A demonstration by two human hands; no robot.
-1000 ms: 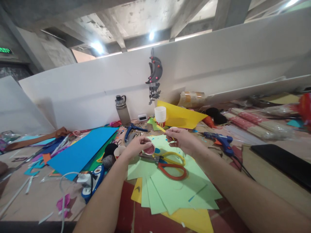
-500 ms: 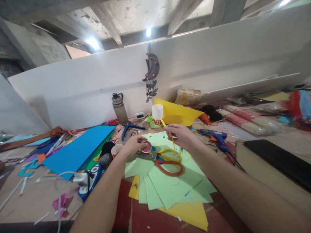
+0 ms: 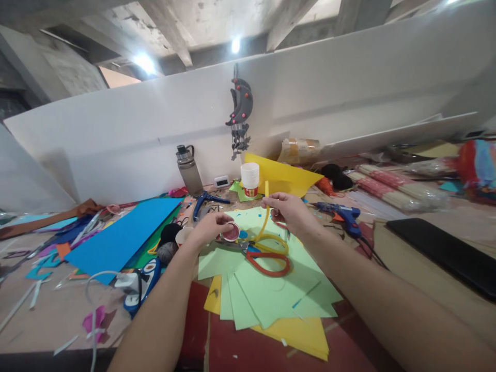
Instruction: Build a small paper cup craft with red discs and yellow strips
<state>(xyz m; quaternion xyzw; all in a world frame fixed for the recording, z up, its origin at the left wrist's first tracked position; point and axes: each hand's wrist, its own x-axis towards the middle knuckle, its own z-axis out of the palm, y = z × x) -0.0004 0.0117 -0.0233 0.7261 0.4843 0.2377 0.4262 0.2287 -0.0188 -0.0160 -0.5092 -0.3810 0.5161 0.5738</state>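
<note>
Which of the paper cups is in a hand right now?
The cup with the reddish round end, in the left hand. Another cup shows left of that hand; the stacked cups stand farther back, by the yellow sheet.

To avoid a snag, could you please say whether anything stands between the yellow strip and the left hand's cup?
Nothing visible stands between the strip and the held cup; the scissors lie below them on the green paper.
</note>
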